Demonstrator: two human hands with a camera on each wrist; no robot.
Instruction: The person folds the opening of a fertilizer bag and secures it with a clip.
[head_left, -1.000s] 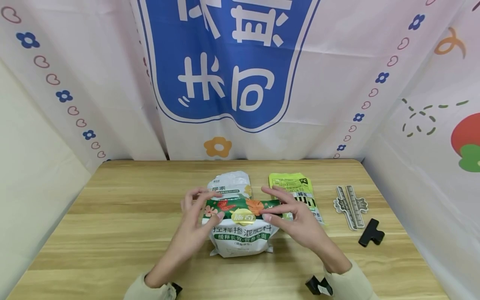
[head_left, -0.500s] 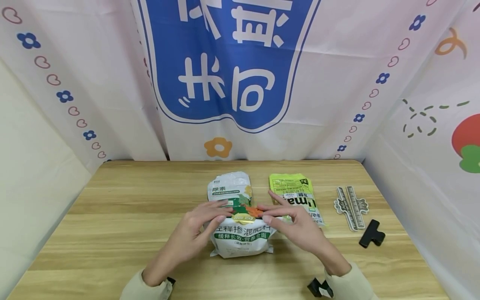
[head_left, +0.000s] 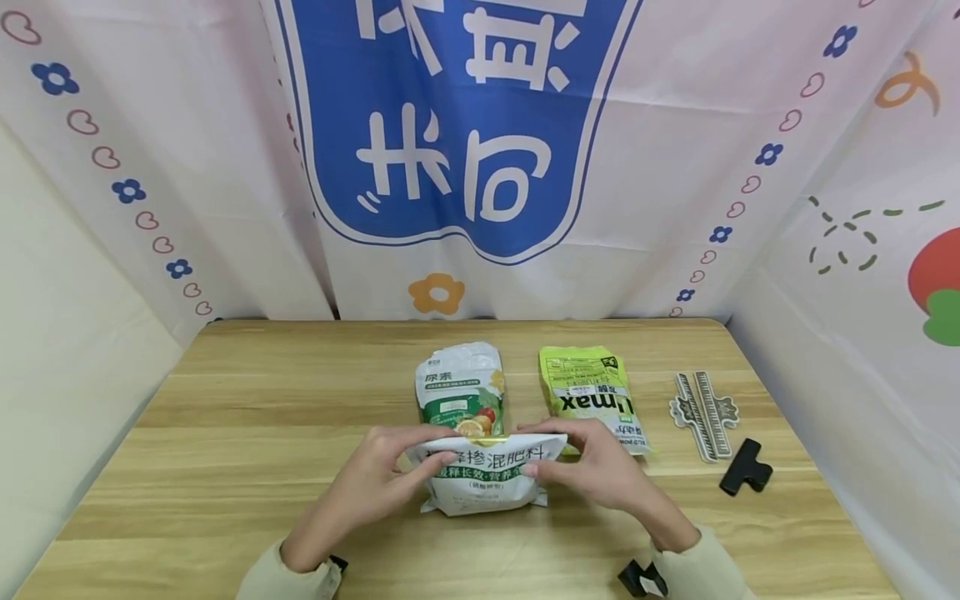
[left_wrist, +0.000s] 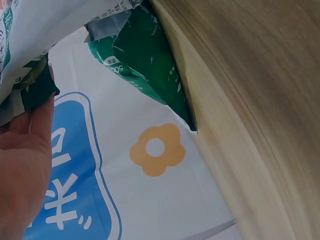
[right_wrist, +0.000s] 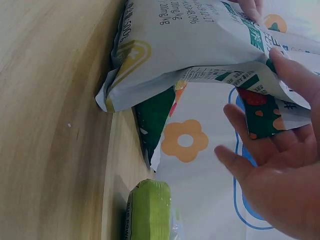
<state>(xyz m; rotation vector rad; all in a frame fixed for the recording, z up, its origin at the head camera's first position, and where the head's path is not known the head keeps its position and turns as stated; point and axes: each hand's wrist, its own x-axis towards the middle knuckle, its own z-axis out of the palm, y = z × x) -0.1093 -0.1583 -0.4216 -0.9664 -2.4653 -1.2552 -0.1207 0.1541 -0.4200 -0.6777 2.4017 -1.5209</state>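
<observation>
Item: white fertiliser bag (head_left: 483, 479), lying flat on the wooden table (head_left: 247, 433), directly under both sets of fingertips. Its top edge is being folded over toward the person, probably so the mouth stays closed; the green printed strip is now tucked beneath the fold, showing only in the wrist views.

Left hand (head_left: 378, 473): fingers (head_left: 420, 446) are curling over the left end of the fold, thumb beneath, pinching the doubled film. In the left wrist view only the palm edge is showing against the bag's corner.

Right hand (head_left: 600, 467): fingers (right_wrist: 295, 75) are lying slightly spread along the right end of the fold, thumb opposed, pinching the flap; the right wrist view is showing the folded green strip resting across the fingers.

Nearby: a second, green-and-white bag (head_left: 460, 392) just beyond the fingertips; a lime-green packet (head_left: 592, 392) beyond the right fingers; two long sealing clips (head_left: 703, 412) and a black clip (head_left: 744, 477) well to the right of the right hand, likely kept within reach for clamping.
</observation>
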